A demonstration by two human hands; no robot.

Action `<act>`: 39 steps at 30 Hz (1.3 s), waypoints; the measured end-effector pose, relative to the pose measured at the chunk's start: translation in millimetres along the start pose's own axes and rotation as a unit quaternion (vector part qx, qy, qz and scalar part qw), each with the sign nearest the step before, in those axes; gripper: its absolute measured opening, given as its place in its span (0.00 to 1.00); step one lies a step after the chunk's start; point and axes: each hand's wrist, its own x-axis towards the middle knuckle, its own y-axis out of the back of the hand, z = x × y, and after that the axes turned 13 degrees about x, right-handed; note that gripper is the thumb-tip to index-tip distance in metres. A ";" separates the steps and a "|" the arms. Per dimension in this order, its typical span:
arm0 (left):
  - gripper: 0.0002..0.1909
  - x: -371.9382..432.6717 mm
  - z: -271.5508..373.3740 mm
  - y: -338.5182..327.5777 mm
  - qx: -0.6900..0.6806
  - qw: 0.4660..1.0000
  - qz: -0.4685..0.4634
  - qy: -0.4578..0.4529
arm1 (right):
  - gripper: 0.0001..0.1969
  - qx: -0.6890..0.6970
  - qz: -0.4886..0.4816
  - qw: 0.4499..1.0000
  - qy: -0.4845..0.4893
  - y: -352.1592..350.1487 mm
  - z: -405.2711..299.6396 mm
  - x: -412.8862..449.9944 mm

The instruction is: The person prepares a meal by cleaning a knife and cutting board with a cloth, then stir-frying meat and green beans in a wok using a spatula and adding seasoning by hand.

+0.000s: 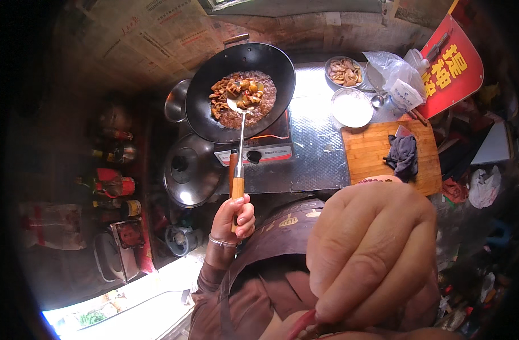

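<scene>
My left hand (234, 216) is closed around the wooden handle of a metal spatula (242, 144). The spatula's blade lies in a black wok (200, 97), with browned pieces of food (220, 95) on and beside it in bubbling brown sauce. The wok sits tilted in the view on a portable gas stove (268, 154). Raised close to the camera, my right hand (370, 250) has its fingers bent and its fingertips near my mouth; whether it holds anything is hidden. A bracelet shows behind it.
Left of the stove lies a glass lid (189, 170) beside a metal bowl (174, 101). On the right are a bowl of sliced food (344, 72), a white plate (351, 107), plastic bags (395, 74) and a wooden cutting board (365, 148) with a dark cloth (403, 155).
</scene>
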 end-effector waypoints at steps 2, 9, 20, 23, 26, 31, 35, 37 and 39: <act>0.11 -3.5 -3.0 3.0 -0.005 1.000 0.011 -0.008 | 0.07 0.041 -0.060 0.989 -0.126 16.0 -14.5 12.8; 0.11 -5.9 -3.6 3.8 -0.033 0.999 0.009 -0.002 | 0.05 -0.050 -0.071 0.986 -0.144 23.8 -27.3 9.1; 0.09 2.2 -1.0 0.1 -0.061 0.998 -0.014 -0.010 | 0.04 -0.399 0.078 0.838 -0.365 81.6 -65.1 -89.2; 0.14 3.3 -3.5 0.7 -0.070 0.997 -0.031 -0.016 | 0.02 -0.384 0.208 0.771 -0.463 85.2 -69.2 -115.9; 0.14 4.8 -0.3 -3.5 -0.079 0.996 -0.032 -0.017 | 0.03 -0.380 0.240 0.747 -0.491 92.8 -67.7 -135.1; 0.14 17.3 3.6 -13.8 -0.131 0.991 -0.029 -0.009 | 0.03 -0.382 0.216 0.722 -0.535 94.3 -56.4 -144.3; 0.14 36.4 2.8 -22.6 -0.159 0.986 -0.048 0.020 | 0.05 -0.345 0.170 0.688 -0.615 96.4 -41.5 -150.4; 0.14 46.2 3.3 -25.8 -0.176 0.983 -0.043 0.040 | 0.05 -0.355 0.127 0.678 -0.631 97.0 -28.6 -149.7; 0.18 55.6 9.8 -36.3 -0.121 0.992 0.021 0.042 | 0.11 -0.314 0.146 0.702 -0.623 102.4 -15.4 -155.9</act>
